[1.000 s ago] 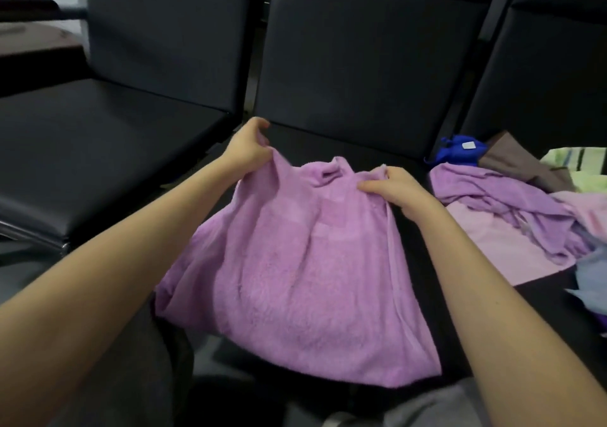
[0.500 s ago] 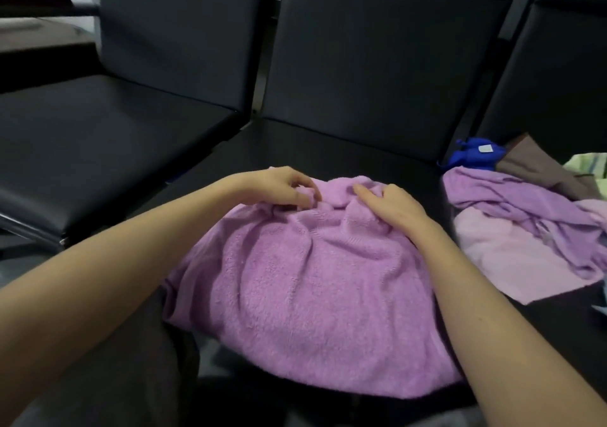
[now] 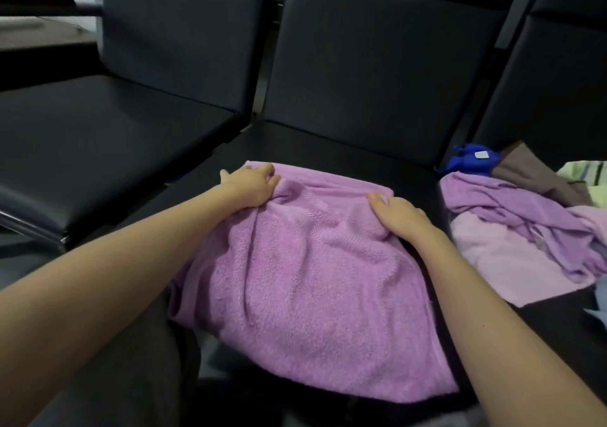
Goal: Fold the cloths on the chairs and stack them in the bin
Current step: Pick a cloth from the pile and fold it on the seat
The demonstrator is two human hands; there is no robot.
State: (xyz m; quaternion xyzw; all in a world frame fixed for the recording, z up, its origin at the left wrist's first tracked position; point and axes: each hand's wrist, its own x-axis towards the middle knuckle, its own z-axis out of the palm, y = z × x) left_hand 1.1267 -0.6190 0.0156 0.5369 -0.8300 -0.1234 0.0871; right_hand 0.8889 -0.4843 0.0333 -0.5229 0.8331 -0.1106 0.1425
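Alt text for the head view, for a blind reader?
The left hand and right hand hold the far edge of a purple towel laid on the middle black chair, its near edge hanging over the front. Loose cloths lie on the right-hand seat.

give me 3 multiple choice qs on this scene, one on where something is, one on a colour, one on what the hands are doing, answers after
1. Where does the pile of loose cloths lie?
A. on the right seat, beside the towel
B. on the far left seat
C. on the floor

2. What colour is that towel?
A. green
B. purple
C. white

3. What are the left hand and right hand doing?
A. hanging free
B. holding the towel at its far edge
C. lifting a bin

Answers:
1 A, the pile sits on the seat to the towel's right.
2 B, the towel is plainly purple.
3 B, the fingers of both hands curl on the towel's far edge.
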